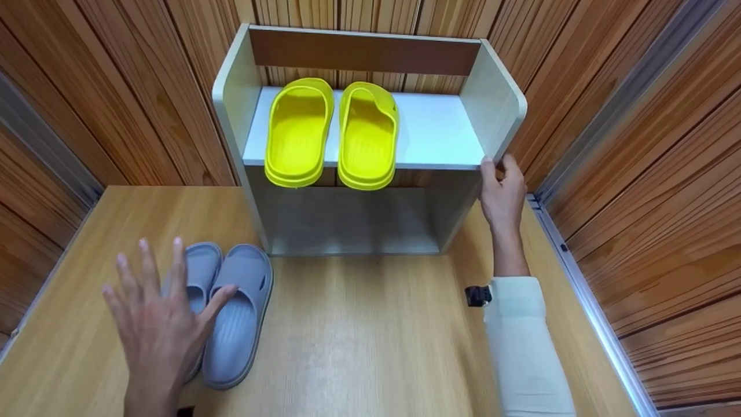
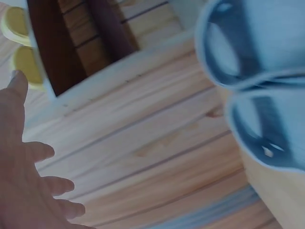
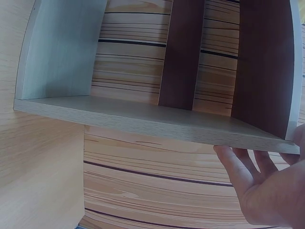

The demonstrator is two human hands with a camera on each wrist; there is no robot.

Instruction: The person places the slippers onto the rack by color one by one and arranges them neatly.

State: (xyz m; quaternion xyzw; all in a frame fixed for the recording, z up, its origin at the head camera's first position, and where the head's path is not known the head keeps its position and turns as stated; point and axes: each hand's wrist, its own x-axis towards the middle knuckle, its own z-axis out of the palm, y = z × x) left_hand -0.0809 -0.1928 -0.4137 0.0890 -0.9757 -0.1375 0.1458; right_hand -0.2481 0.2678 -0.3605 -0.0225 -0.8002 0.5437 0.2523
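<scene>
A small shoe rack (image 1: 434,124) with pale side panels stands against the wood-panelled wall. On its white upper board sit two yellow slippers, the left slipper (image 1: 296,133) and the right slipper (image 1: 367,139), side by side and jutting past the front edge. My right hand (image 1: 503,194) grips the rack's right side panel at the level of that board, thumb at the front edge and fingers along the outer face (image 3: 267,176). My left hand (image 1: 159,324), fingers spread and holding nothing, overlaps a pair of grey slippers (image 1: 234,341) on the floor, toes toward the wall.
The rack's lower compartment (image 1: 347,223) lies in shadow under the board. Wood-panelled walls close in on the left and right (image 1: 666,231), with a metal rail (image 1: 584,295) along the right floor edge. Light wood flooring (image 1: 359,336) spreads in front of the rack.
</scene>
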